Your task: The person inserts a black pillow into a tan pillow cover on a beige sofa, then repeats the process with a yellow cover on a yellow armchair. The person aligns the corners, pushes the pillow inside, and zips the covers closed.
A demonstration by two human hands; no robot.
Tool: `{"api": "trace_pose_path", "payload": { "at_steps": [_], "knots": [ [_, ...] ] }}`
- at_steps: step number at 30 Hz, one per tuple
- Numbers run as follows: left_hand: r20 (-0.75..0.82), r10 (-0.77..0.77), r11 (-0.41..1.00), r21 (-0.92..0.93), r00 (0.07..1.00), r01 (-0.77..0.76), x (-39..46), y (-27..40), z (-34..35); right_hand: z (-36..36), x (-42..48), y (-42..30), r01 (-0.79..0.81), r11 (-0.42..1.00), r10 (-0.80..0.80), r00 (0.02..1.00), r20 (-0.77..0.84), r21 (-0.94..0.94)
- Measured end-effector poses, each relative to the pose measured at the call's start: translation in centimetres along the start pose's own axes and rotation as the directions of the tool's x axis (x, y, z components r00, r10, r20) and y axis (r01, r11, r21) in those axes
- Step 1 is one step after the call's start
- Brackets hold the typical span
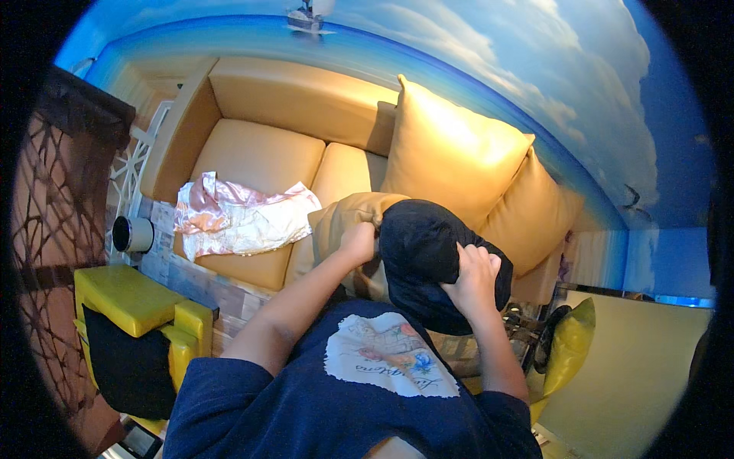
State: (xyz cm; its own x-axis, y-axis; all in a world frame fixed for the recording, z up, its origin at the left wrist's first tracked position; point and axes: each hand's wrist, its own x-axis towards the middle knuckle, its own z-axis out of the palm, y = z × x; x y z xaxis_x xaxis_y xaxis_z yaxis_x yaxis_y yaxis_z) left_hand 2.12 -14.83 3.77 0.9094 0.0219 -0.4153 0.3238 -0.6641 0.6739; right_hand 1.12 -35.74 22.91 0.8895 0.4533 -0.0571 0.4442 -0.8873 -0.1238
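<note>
A tan cushion (338,215) is gripped at its edge by my left hand (360,244), above the front of a tan leather sofa (261,152). Black fabric (424,252) hangs bunched beside that cushion, and my right hand (475,278) pinches it between thumb and fingers. Whether the fabric partly covers the cushion, I cannot tell. Two large tan cushions (453,152) lean on the sofa's right side. A crumpled pink and white satin cloth (246,218) lies on the left seat.
At lower left stands a yellow chair (123,292) with a black cloth (129,364) on it. A white cylindrical container (137,234) is on the floor by the sofa's left end. At right are a yellow cushion (570,344) and a pale panel (636,361).
</note>
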Motion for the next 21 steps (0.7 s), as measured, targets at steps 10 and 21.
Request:
{"api": "trace_pose_path", "payload": {
  "at_steps": [10,21],
  "knots": [
    [0.213,-0.075,0.776,-0.601,0.974,0.192,-1.9,-0.5,2.7,3.0,-1.7,2.5,0.190,0.967,-0.161,0.972,0.172,-0.167],
    [0.288,0.007,0.634,-0.742,0.958,0.218,-4.6,0.1,3.9,9.5,-1.3,6.2,0.502,0.864,-0.383,0.637,0.669,0.017]
  ]
}}
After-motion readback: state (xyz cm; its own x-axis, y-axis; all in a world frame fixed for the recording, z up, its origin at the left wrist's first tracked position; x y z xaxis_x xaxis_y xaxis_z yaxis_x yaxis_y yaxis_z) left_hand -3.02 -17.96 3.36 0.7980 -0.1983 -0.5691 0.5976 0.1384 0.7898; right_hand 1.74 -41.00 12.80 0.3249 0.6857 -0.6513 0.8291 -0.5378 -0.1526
